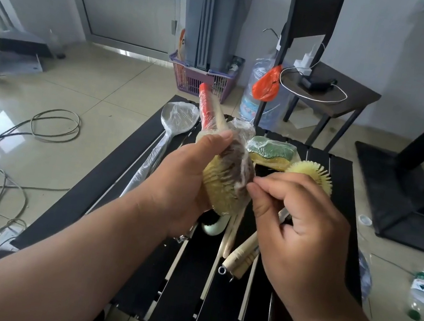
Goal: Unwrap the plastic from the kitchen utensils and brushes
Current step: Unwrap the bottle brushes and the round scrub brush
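1. Clear plastic film [240,134] is clinging to the wrapped brush [226,179], which the left hand [185,181] is gripping above the black slatted table [109,171]; the right hand [303,224] is pinching film at its 3 o'clock edge.
2. Thin film is likely tearing into strips, or the brush is slipping.
3. Counting: two brushes held or lying bare, the bare brush [313,173] at 2 o'clock; one wrapped spoon [175,121] at 10 o'clock; one wrapped sponge [272,151].

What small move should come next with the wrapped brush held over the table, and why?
Probably pull the film sideways off the bristles. The left hand grips the wrapped brush by its head, plastic still covers it, and the right hand fingertips already pinch at the film on the brush's side.
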